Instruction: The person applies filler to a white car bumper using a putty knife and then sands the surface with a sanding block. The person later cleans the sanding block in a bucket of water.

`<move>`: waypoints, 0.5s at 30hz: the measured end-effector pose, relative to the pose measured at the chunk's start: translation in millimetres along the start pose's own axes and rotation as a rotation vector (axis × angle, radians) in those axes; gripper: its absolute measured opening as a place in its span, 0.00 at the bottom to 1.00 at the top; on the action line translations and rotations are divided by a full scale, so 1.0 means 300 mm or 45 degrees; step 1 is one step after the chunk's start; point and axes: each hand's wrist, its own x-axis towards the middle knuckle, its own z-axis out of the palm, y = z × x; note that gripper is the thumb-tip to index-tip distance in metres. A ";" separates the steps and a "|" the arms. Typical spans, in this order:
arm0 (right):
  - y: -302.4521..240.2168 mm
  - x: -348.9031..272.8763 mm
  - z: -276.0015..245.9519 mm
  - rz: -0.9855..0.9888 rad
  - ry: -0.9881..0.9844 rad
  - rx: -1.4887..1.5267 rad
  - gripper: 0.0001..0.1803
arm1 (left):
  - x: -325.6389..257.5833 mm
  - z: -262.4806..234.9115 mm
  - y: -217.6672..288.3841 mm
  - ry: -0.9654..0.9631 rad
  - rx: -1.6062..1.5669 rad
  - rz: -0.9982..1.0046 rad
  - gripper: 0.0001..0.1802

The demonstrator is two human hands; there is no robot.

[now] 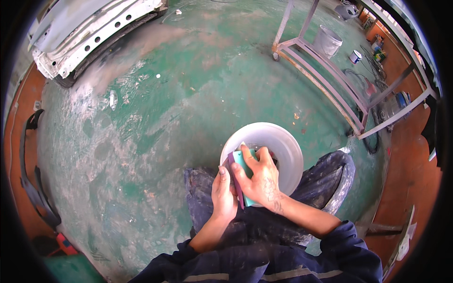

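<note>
A teal sanding block [249, 200] with a purple abrasive sheet [234, 175] along its left side is held over my lap, at the near rim of a white bucket [290, 153]. From above and the right, my right hand [258, 177] grips the block, thumb and fingers spread across its teal back. My left hand [223, 195] is pressed to the purple side, thumb pointing up; its other fingers are partly hidden behind the sheet. Small items inside the bucket are mostly covered by my right hand.
A metal frame stand [325, 89] on casters is at the far right, with a dusty bucket [327, 41] and small can [355, 56] beyond it. White car bodywork [94, 40] stands at upper left. A dark trim piece [35, 188] leans along the left edge. Cables [373, 68] lie at right.
</note>
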 end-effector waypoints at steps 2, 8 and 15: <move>0.001 -0.007 -0.015 0.017 -0.029 0.037 0.29 | 0.000 -0.033 -0.026 0.061 0.087 0.010 0.29; -0.001 -0.009 -0.032 -0.032 0.007 -0.019 0.29 | 0.001 -0.015 -0.016 0.039 0.097 0.042 0.29; 0.023 0.042 -0.028 0.037 0.051 0.006 0.29 | -0.017 -0.012 -0.031 -0.002 0.138 -0.031 0.31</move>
